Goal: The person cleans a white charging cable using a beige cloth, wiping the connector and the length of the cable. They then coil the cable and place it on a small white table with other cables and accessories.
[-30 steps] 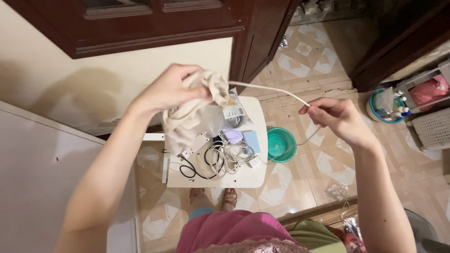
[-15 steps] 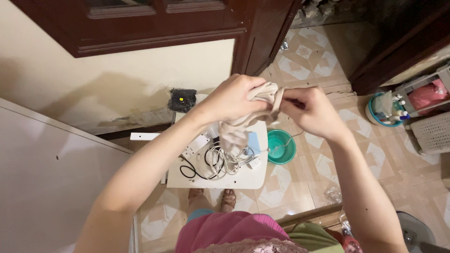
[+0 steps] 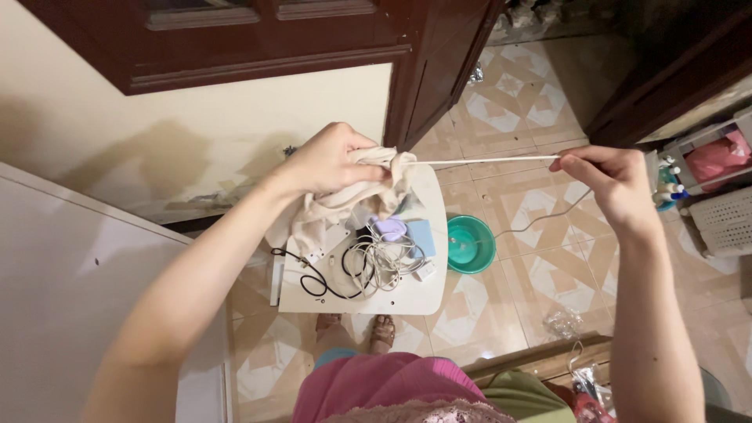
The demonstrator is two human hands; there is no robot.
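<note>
1. The cream cloth [image 3: 337, 207] bunched in the left hand [image 3: 329, 160] looks soft, matt and creased.
2. The white cord [image 3: 486, 160] pinched by the right hand [image 3: 611, 184] looks smooth.
3. Below the right hand, the teal basin [image 3: 470, 243] is glossy plastic and the floor tiles [image 3: 548, 274] shine.
4. Beneath the left hand, the white table [image 3: 407, 294] is smooth and matt.

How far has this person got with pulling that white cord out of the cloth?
Done: a long stretch of white cord already runs taut out of the cream cloth.
In hand: the left hand bunches the cloth while the right hand pinches the cord, with more hanging slack below it.
Left: the cord's other end is hidden inside the bunched cloth, so I cannot tell how much remains.
</note>
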